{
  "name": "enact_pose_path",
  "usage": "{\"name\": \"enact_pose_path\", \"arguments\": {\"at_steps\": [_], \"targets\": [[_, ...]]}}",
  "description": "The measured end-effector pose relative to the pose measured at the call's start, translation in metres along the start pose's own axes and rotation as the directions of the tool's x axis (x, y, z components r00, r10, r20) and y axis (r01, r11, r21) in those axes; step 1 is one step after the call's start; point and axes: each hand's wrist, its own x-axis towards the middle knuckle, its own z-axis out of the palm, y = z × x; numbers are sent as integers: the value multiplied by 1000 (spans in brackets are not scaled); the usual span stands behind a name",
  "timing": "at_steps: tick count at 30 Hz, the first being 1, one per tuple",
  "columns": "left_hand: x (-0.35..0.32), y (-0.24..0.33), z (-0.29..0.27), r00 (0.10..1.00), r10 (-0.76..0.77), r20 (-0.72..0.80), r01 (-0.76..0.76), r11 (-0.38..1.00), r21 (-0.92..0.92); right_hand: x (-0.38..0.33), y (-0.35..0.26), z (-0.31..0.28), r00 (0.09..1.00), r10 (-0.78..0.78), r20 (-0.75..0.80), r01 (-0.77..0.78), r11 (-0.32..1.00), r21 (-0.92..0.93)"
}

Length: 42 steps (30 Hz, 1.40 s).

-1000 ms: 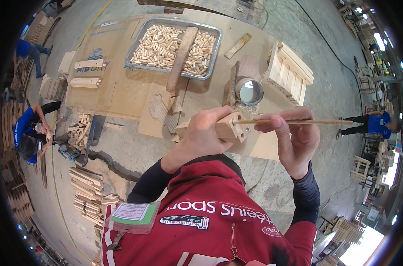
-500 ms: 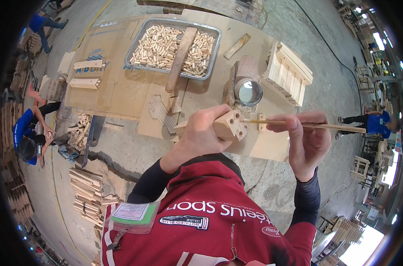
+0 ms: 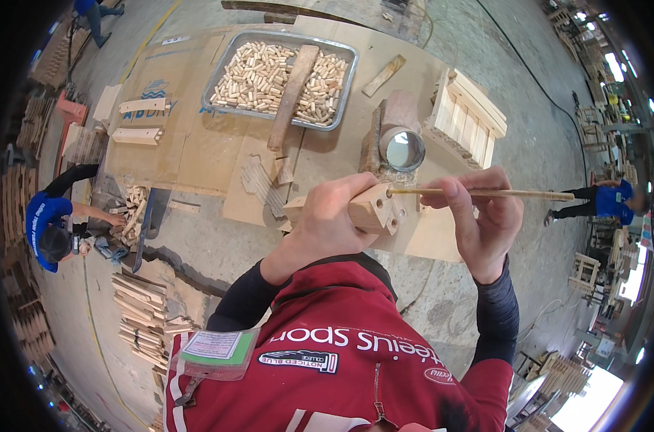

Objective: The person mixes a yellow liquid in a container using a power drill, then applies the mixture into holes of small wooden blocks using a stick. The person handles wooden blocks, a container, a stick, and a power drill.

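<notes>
My left hand [image 3: 330,216] is wrapped round light wooden pieces [image 3: 368,209], their drilled end faces turned to the right. Several round holes show in those ends. Between thumb and fingers, my right hand [image 3: 487,219] pinches a thin wooden stick [image 3: 525,193], held nearly level. The stick's left tip is at the uppermost hole; whether it goes inside I cannot tell. Just beyond my hands stands a round open container [image 3: 406,164] with pale contents, set against a brown wooden block [image 3: 404,109].
A metal tray [image 3: 229,45] of short wooden dowels has a wooden bar [image 3: 292,101] across it. Slatted wooden parts [image 3: 465,119] lie at right, two drilled strips [image 3: 137,135] at left, on the cardboard-covered table [image 3: 190,155]. A person in blue [image 3: 50,219] crouches at far left.
My right hand has moved slightly left and up, bringing the stick's tip to the uppermost hole. My left hand has barely moved. The crouching person's arm now reaches toward a wood pile.
</notes>
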Motion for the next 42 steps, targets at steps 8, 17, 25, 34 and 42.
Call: {"name": "enact_pose_path", "arguments": {"at_steps": [8, 17, 25, 34, 42], "targets": [[3, -1, 1, 1000, 15, -12, -15, 1000, -1, 1, -5, -2, 1000, -12, 2, 11, 999, 42], [8, -70, -11, 954, -188, -232, 10, 796, -605, -9, 6, -31, 982, -136, -132, 128, 990, -66], [-19, -155, 46, 724, -668, 174, 235, 2, -972, -87, 77, 56, 942, 191, -276, -103, 948, 302], [-46, -151, 84, 709, -641, 295, 458, 101, -883, -74, 111, 125, 868, 418, -269, -206, 795, 570], [-34, -119, 54, 999, -48, -16, 49, 998, 31, -53, 119, 114, 879, 394, -267, -193, 808, 557]]}}
